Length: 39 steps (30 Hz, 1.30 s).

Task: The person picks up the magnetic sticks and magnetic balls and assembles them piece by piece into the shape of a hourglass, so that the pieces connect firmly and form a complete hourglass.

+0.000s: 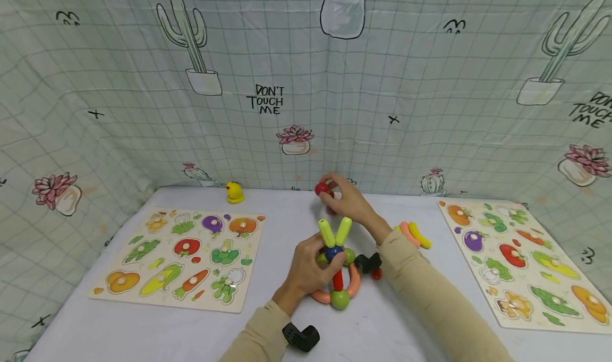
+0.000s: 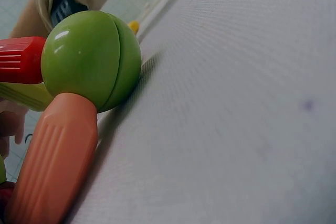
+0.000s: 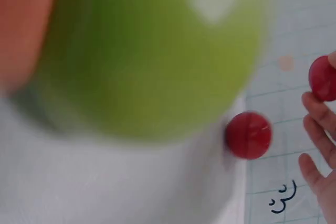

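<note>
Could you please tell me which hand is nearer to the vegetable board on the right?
Right. The right hand, holding a red ball, is left of the vegetable board; the left hand, gripping the assembled toy, is farther left.

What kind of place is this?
It looks like a little play corner: there's a pale checked cloth backdrop with drawn cacti, flat cream vegetable-puzzle boards, and a toy of colourful, shiny rods and balls.

white table point(image 1: 143, 330) | on top: left puzzle board point(image 1: 166, 251) | right puzzle board point(image 1: 521, 279) | yellow duck point(image 1: 235, 193) | coloured rods point(image 1: 409, 234)
</note>
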Each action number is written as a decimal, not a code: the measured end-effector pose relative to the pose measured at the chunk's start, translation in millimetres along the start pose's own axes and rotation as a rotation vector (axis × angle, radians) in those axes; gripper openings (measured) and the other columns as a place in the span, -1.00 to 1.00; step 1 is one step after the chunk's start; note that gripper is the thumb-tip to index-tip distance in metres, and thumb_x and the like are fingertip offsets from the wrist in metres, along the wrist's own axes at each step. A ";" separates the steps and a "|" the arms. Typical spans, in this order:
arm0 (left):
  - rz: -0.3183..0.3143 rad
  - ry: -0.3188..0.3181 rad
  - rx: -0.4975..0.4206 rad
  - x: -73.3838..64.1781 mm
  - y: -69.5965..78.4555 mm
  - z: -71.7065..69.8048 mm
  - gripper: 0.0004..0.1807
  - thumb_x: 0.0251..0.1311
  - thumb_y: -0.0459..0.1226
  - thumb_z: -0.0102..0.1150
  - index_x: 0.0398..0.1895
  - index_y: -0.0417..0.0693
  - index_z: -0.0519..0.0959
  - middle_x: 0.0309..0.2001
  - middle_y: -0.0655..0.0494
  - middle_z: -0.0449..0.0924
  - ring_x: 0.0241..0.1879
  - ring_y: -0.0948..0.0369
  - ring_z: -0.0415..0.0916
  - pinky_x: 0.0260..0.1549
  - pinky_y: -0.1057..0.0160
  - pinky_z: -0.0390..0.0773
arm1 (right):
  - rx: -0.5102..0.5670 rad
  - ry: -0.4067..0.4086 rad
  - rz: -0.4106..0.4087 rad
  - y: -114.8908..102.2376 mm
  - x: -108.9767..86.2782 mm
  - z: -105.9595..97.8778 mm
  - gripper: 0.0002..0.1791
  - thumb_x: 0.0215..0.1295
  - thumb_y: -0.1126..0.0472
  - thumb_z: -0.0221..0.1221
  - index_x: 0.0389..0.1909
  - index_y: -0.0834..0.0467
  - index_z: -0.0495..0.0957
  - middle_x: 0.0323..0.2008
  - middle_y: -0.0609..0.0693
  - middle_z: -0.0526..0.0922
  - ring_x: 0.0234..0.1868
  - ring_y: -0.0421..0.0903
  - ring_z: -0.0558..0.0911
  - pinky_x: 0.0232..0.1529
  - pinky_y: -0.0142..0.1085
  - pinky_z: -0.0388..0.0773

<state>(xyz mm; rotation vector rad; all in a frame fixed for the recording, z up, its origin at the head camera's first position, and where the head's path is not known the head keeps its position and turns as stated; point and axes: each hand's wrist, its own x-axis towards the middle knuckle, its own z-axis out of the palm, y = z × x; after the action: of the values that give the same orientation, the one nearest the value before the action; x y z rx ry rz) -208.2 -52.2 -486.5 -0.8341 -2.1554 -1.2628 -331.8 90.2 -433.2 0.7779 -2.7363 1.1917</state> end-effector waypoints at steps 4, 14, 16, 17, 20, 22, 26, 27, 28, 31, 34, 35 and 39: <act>-0.014 -0.009 0.000 -0.6 0.7 -0.8 -0.76 0.14 -0.12 0.16 -0.30 -0.11 0.58 -0.33 0.09 0.63 -0.33 0.27 0.58 -0.31 0.45 0.56 | 0.092 0.044 0.048 -2.8 -5.9 -7.0 -0.61 0.31 0.05 0.09 0.13 0.01 0.35 -0.02 0.08 0.57 0.10 0.10 0.49 0.18 0.07 0.37; -0.020 -0.011 0.000 -0.4 2.5 0.2 -0.77 0.13 -0.14 0.17 -0.29 -0.11 0.58 -0.34 0.09 0.63 -0.36 0.28 0.56 -0.34 0.47 0.54 | 0.356 0.116 0.082 -1.9 -26.9 -25.1 -0.60 0.38 0.05 0.05 0.17 0.08 0.31 0.01 0.15 0.55 0.08 0.07 0.52 0.23 -0.02 0.35; -0.029 -0.013 0.006 -0.6 2.9 0.7 -0.77 0.12 -0.14 0.17 -0.29 -0.11 0.58 -0.34 0.09 0.63 -0.36 0.28 0.56 -0.34 0.47 0.55 | 0.433 0.142 0.096 -3.0 -33.1 -27.8 -0.60 0.38 0.06 0.04 0.17 0.10 0.30 -0.03 0.18 0.56 0.04 0.07 0.55 0.18 -0.08 0.40; -0.033 -0.012 0.009 -0.7 2.8 0.9 -0.78 0.12 -0.14 0.17 -0.30 -0.11 0.58 -0.34 0.09 0.63 -0.36 0.28 0.55 -0.34 0.47 0.55 | 0.472 0.155 0.096 -3.9 -35.7 -28.7 -0.60 0.39 0.06 0.03 0.16 0.11 0.30 -0.05 0.19 0.57 0.01 0.05 0.57 0.15 -0.13 0.44; -0.031 -0.003 0.015 -0.6 2.1 0.9 -0.78 0.12 -0.14 0.18 -0.30 -0.11 0.58 -0.35 0.09 0.63 -0.37 0.29 0.56 -0.35 0.46 0.55 | 0.555 0.193 0.083 -9.3 -43.1 -30.2 -0.64 0.39 0.08 0.01 0.14 0.11 0.31 -0.13 0.08 0.61 -0.04 0.11 0.59 0.03 -0.27 0.53; -0.026 0.002 0.015 -0.6 1.8 1.0 -0.78 0.12 -0.14 0.18 -0.31 -0.11 0.58 -0.35 0.09 0.63 -0.37 0.28 0.56 -0.35 0.46 0.55 | 0.592 0.201 0.060 -13.7 -47.6 -31.1 -0.65 0.40 0.10 -0.01 0.12 0.13 0.31 -0.17 0.00 0.62 -0.08 0.12 0.61 -0.06 -0.32 0.57; -0.023 0.002 0.008 -1.2 2.0 1.6 -0.78 0.12 -0.14 0.18 -0.31 -0.11 0.59 -0.35 0.09 0.64 -0.36 0.28 0.57 -0.34 0.44 0.56 | 0.604 0.188 0.022 -25.5 -55.8 -33.0 -0.68 0.41 0.14 -0.05 0.10 0.18 0.30 -0.21 0.11 0.63 -0.15 0.12 0.63 -0.15 -0.31 0.60; -0.023 0.001 0.006 -1.4 2.1 1.6 -0.78 0.13 -0.14 0.17 -0.31 -0.11 0.59 -0.35 0.09 0.65 -0.36 0.28 0.57 -0.34 0.44 0.56 | 0.593 0.180 0.016 -28.2 -57.1 -33.3 -0.68 0.42 0.14 -0.05 0.10 0.19 0.30 -0.20 0.18 0.62 -0.16 0.11 0.63 -0.16 -0.30 0.60; -0.023 0.001 0.004 -1.5 2.0 1.7 -0.78 0.14 -0.13 0.17 -0.31 -0.11 0.59 -0.35 0.09 0.65 -0.37 0.28 0.57 -0.35 0.44 0.56 | 0.582 0.172 0.010 -30.7 -58.1 -33.4 -0.68 0.42 0.15 -0.06 0.10 0.20 0.30 -0.19 0.25 0.60 -0.16 0.13 0.62 -0.16 -0.30 0.59; -0.020 0.004 0.004 -0.9 1.4 1.8 -0.76 0.17 -0.11 0.15 -0.31 -0.10 0.59 -0.36 0.09 0.65 -0.37 0.28 0.57 -0.34 0.45 0.56 | 0.545 0.146 -0.015 -37.0 -59.8 -33.6 -0.67 0.43 0.15 -0.07 0.12 0.21 0.29 -0.13 0.34 0.56 -0.14 0.16 0.60 -0.16 -0.24 0.59; -0.012 0.013 0.012 -0.3 0.6 1.7 -0.74 0.18 -0.10 0.14 -0.31 -0.11 0.59 -0.36 0.09 0.64 -0.38 0.28 0.57 -0.35 0.44 0.56 | 0.528 0.133 -0.034 -40.5 -60.1 -33.1 -0.67 0.43 0.17 -0.08 0.12 0.22 0.29 -0.09 0.31 0.54 -0.14 0.11 0.59 -0.16 -0.21 0.59; -0.009 0.015 0.014 -0.2 0.5 1.6 -0.74 0.18 -0.09 0.14 -0.31 -0.11 0.59 -0.37 0.09 0.65 -0.38 0.28 0.57 -0.35 0.44 0.56 | 0.523 0.129 -0.040 -41.4 -60.3 -33.0 -0.67 0.43 0.18 -0.09 0.12 0.22 0.29 -0.09 0.29 0.54 -0.15 0.09 0.59 -0.16 -0.20 0.59; -0.001 0.014 0.012 0.6 0.7 2.0 -0.74 0.17 -0.10 0.14 -0.31 -0.12 0.58 -0.37 0.09 0.64 -0.38 0.28 0.57 -0.35 0.46 0.55 | 0.501 0.107 -0.057 -43.1 -61.5 -34.3 -0.69 0.42 0.21 -0.09 0.10 0.24 0.30 -0.12 0.20 0.54 -0.19 0.01 0.58 -0.18 -0.25 0.59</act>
<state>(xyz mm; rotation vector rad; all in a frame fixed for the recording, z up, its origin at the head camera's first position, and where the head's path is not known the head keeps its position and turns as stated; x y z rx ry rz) -208.3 -50.0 -486.6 -0.8171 -2.1502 -1.2510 -262.9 115.5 -395.4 0.7918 -2.3323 1.8753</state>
